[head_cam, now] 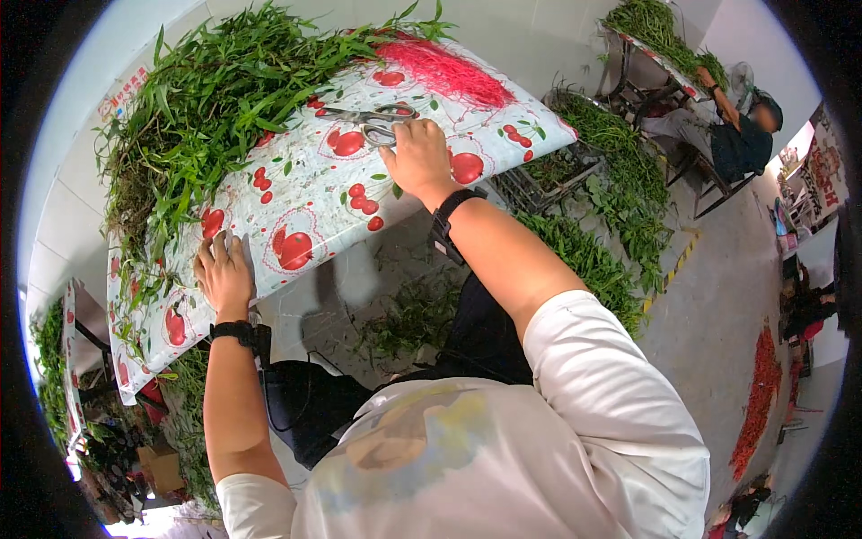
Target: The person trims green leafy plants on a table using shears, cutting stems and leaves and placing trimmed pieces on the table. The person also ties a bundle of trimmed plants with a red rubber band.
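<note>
My left hand [224, 273] rests palm down, fingers apart, on the front edge of a table with a fruit-printed plastic tablecloth [303, 202]. Further right, my right hand [421, 151] is at the handles of metal scissors [363, 118], which lie on the cloth with their blades pointing left; whether the fingers grip a handle cannot be told. A large heap of leafy green stems [222, 87] covers the back left of the table, with roots or dry stalks at its left end. A bundle of thin pink-red strings [448, 71] lies at the back right.
More green stems [619, 155] lie on the floor to the right, beside a dark metal frame [545, 185]. Loose leaves [411, 320] are scattered under the table. A co-worker [734, 135] sits at another table at the upper right. A cardboard box [160, 468] stands at the lower left.
</note>
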A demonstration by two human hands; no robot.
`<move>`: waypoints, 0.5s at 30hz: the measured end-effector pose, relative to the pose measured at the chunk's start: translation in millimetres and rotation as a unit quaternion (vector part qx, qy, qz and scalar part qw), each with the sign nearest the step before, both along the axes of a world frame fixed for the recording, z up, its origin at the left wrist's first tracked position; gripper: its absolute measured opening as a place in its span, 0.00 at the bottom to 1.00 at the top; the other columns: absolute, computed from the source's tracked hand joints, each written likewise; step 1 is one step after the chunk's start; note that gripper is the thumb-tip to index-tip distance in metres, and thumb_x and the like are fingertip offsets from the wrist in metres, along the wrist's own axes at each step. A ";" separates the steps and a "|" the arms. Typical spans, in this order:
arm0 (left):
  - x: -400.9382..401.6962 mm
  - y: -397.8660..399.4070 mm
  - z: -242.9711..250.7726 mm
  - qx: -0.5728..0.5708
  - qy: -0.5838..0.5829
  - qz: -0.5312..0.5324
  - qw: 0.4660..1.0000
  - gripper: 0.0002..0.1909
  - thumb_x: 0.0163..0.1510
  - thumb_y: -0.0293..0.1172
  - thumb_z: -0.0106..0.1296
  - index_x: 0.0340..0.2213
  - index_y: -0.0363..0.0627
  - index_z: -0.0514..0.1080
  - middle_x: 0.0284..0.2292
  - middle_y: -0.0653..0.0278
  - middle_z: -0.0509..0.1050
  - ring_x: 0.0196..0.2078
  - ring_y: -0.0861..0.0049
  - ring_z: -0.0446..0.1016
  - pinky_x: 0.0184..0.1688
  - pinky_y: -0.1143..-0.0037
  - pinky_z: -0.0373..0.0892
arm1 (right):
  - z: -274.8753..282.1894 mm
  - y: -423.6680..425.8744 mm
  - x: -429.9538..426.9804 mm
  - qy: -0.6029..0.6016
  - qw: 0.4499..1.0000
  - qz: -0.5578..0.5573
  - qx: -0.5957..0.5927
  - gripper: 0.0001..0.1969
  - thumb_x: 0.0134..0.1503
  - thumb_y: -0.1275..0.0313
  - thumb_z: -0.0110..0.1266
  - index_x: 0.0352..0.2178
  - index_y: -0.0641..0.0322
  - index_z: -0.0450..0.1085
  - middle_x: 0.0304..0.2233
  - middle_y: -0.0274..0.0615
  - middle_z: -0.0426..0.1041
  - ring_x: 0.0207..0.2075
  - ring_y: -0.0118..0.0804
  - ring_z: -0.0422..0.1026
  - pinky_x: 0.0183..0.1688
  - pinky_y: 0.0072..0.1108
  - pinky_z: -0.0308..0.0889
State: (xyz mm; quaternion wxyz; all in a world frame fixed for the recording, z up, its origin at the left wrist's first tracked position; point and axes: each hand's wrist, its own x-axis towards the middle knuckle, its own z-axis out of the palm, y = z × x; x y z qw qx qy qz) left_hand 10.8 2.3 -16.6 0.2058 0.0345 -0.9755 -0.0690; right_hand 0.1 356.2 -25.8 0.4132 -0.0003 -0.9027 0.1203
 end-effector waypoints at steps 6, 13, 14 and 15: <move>0.5 0.1 1.7 0.000 -0.021 -0.003 1.000 0.21 0.57 0.50 0.37 0.48 0.58 0.67 0.53 0.64 0.60 0.57 0.56 0.53 0.56 0.59 0.54 | -0.1 -0.9 -0.8 -0.023 1.000 -0.019 0.006 0.18 0.45 0.60 0.57 0.31 0.65 0.69 0.36 0.47 0.68 0.43 0.47 0.62 0.48 0.35 0.57; -3.8 -8.3 -9.4 0.013 0.035 -0.042 0.998 0.19 0.56 0.47 0.38 0.43 0.55 0.70 0.49 0.62 0.65 0.55 0.58 0.57 0.56 0.61 0.53 | 0.7 1.9 0.0 -0.029 0.999 -0.024 0.022 0.18 0.46 0.61 0.57 0.33 0.65 0.69 0.33 0.47 0.70 0.40 0.47 0.65 0.45 0.32 0.59; -7.8 -12.4 -10.8 0.003 0.031 -0.066 0.997 0.18 0.56 0.46 0.39 0.42 0.53 0.71 0.47 0.61 0.67 0.54 0.60 0.59 0.56 0.62 0.53 | 0.9 2.8 -1.3 -0.041 0.998 -0.027 0.026 0.18 0.46 0.61 0.57 0.33 0.65 0.69 0.34 0.48 0.70 0.40 0.47 0.65 0.45 0.33 0.59; -12.6 -17.3 -11.0 -0.014 0.043 -0.090 0.995 0.18 0.56 0.45 0.40 0.40 0.52 0.72 0.46 0.61 0.68 0.53 0.63 0.60 0.56 0.63 0.52 | 0.9 1.2 -3.3 -0.056 0.998 -0.028 0.031 0.18 0.46 0.61 0.57 0.33 0.65 0.69 0.34 0.49 0.70 0.40 0.47 0.65 0.45 0.33 0.60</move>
